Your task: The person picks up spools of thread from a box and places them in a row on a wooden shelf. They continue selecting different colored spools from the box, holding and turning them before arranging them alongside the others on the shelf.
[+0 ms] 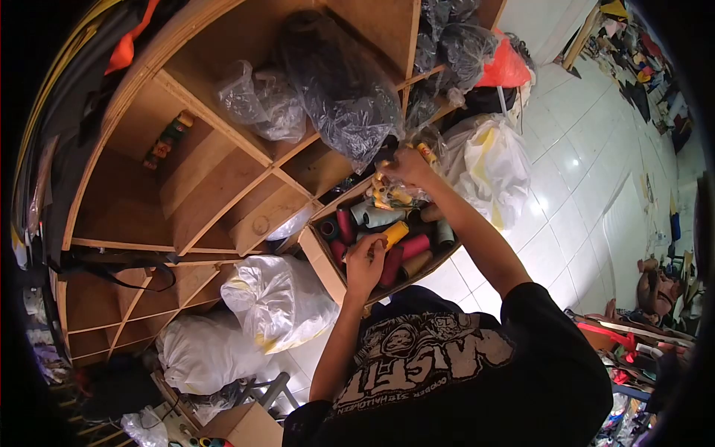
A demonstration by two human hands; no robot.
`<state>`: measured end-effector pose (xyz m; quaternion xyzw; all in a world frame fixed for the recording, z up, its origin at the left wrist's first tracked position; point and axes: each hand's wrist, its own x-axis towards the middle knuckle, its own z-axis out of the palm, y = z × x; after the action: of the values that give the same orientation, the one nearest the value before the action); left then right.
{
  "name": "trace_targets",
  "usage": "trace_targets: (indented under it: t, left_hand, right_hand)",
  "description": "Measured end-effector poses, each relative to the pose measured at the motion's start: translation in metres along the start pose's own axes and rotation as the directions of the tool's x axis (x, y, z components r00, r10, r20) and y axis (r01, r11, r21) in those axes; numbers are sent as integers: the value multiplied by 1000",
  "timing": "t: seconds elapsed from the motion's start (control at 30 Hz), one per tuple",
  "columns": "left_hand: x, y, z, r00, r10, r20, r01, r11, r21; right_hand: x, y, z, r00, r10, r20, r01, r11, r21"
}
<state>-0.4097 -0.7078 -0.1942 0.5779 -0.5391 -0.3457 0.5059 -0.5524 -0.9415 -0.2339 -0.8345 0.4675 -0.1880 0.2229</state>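
A cardboard box (322,261) in front of me holds several thread cones, among them a crimson cone (415,246), pale grey cones (381,217) and a brown cone (415,265). My left hand (366,267) is closed around the near end of a yellow thread cone (395,234) above the others. At the box's far end my right hand (408,167) reaches down with bent fingers among small yellow spools (398,197) and clear plastic. What its fingertips grip is hidden. Another yellow-and-red spool (427,153) lies just beyond that hand.
Wooden cubby shelves (216,149) rise on the left, holding a dark plastic-wrapped bundle (339,82) and a row of small spools (168,140). White sacks (279,302) stand by the shelves, another white sack (488,164) right of the box. Scraps lie along the tiled floor (573,186).
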Motion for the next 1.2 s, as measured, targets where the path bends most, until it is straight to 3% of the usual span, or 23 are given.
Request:
trace_targets:
  t: [0.17, 0.27, 0.37, 0.47, 0.57, 0.6, 0.7, 0.77, 0.83, 0.97, 1.07, 1.17, 1.2]
  left_hand:
    - [1, 0, -2, 1000, -4, 8, 4, 1000, -2]
    - [10, 10, -4, 999, 22, 50, -22, 1000, -2]
    - [40, 39, -2, 981, 182, 69, -183, 983, 4]
    - [82, 65, 7, 943, 310, 122, -314, 949, 10]
    - [123, 86, 31, 876, 433, 212, -447, 894, 23]
    - [136, 90, 40, 848, 468, 250, -489, 872, 27]
    - [174, 63, 76, 760, 354, 545, -556, 788, 263]
    - [188, 35, 95, 695, 60, 716, -528, 720, 451]
    - [203, 4, 111, 588, -231, 775, -533, 610, 586]
    - [195, -18, 114, 592, 17, 806, -720, 460, 519]
    - [200, -33, 118, 606, -35, 795, -724, 389, 569]
    - [207, -11, 111, 512, -142, 847, -703, 498, 508]
    - [208, -15, 109, 519, -113, 847, -702, 509, 498]
  right_hand:
    - [-4, -3, -12, 1000, -14, 0, 14, 998, 65]
    - [-13, -13, -40, 995, 103, -2, -102, 989, 104]
    - [-37, -35, -84, 964, 266, 19, -260, 920, 292]
    - [-66, -34, -109, 920, 318, -227, -177, 858, 483]
    - [-113, -55, -165, 865, 462, -195, -98, 537, 838]
    - [-129, -56, -179, 838, 518, -169, -118, 474, 872]
    - [-170, -49, -193, 744, 661, -98, -154, 313, 937]
    - [-195, -35, -188, 697, 713, -79, -160, 262, 952]
    - [-219, -30, -182, 663, 745, -67, -176, 242, 954]
    - [-258, -19, -165, 581, 813, -34, -191, 177, 965]
    - [-276, -12, -155, 548, 836, -1, -205, 136, 969]
    - [-278, -13, -154, 532, 847, 11, -218, 124, 968]
    - [-277, -13, -155, 540, 842, 15, -219, 124, 968]
